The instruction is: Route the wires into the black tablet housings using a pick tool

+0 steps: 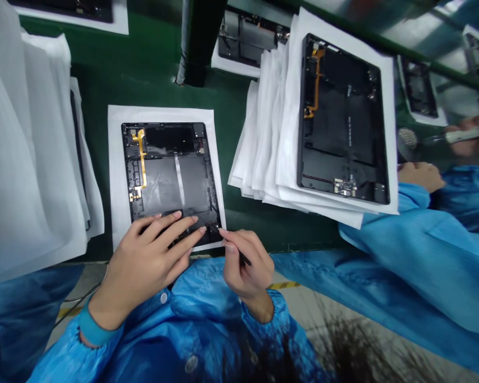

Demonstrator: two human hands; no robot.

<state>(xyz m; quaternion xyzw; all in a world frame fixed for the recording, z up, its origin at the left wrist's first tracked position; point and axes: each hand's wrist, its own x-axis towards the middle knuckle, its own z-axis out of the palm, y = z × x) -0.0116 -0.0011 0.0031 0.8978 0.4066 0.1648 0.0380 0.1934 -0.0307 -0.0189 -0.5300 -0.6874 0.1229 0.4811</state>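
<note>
Lying with near end beneath spread left fingers [179,232], the tablet [162,173] points lengthwise across the counter [143,69]; right fingers [242,244] pinch a dark tool [245,259].

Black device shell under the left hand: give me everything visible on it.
The black device shell is rectangular, shallow, with rounded corners; plastic or metal, can't tell. It lies flat, open side up, on a white sheet on the green table. Inside: an orange strip down the picture's left, a pale strip near the middle, a glossy dark panel at the far end. The left hand spreads across its near end; the right hand, pinching a dark tool, is at its near-right corner.
</note>
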